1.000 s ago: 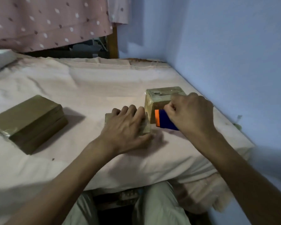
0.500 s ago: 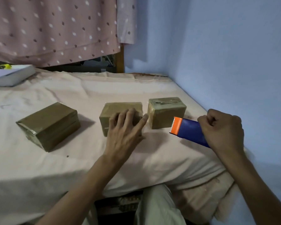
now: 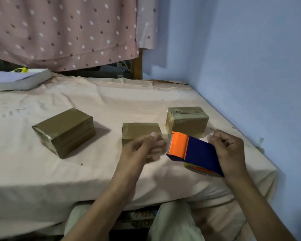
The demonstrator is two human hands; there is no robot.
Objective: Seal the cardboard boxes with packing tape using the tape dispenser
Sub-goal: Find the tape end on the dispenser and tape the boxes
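Pink cloth (image 3: 111,101) covers the whole work surface, and three cardboard boxes sit on it, all wearing brown tape already. Biggest is the left box (image 3: 63,131), lying at an angle well apart from the others and looking fully wrapped. Next, the right box (image 3: 187,123) near the wall, taped over with a ragged strip along its top. Between them sits the middle box (image 3: 140,132), partly hidden by the left hand (image 3: 142,149), which hovers just in front of it; that hand is blurred, fingers seemingly loosely bent, so I cannot tell whether it holds anything. Off to the right, the right hand (image 3: 228,152) grips the blue and orange tape dispenser (image 3: 192,151), lifted above the cloth, orange end toward the middle box. Judging by this, most of the sealing looks done, perhaps one last pass remaining.
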